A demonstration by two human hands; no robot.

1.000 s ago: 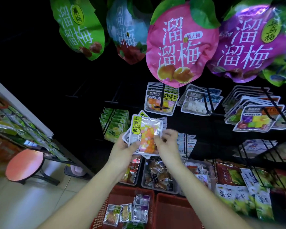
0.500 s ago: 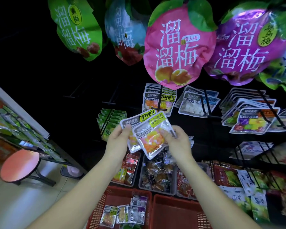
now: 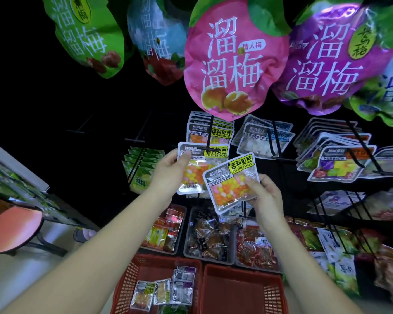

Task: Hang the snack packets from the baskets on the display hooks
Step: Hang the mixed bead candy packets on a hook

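My left hand (image 3: 170,168) pinches a clear snack packet (image 3: 199,155) of orange, yellow and white candies by its top left corner, its top edge up at the tip of a black display hook (image 3: 210,141). My right hand (image 3: 264,196) holds a second, matching packet (image 3: 230,182), tilted, lower and to the right, overlapping the first. Several identical packets (image 3: 204,132) hang further back on that hook. Below, the left red basket (image 3: 132,275) holds several small packets (image 3: 163,291); the right red basket (image 3: 243,288) shows only its bare floor.
Large plum bags (image 3: 234,60) hang overhead in a row. Neighbouring hooks carry white-candy packets (image 3: 261,141), mixed-colour packets (image 3: 340,164) and green packets (image 3: 141,168). Grey bins of wrapped snacks (image 3: 209,239) sit under the hooks. A red stool (image 3: 14,230) stands left on the floor.
The two packets, held fanned together before, have come apart. My left hand has raised one to the hook's tip, while my right hand has drawn the other down and right.
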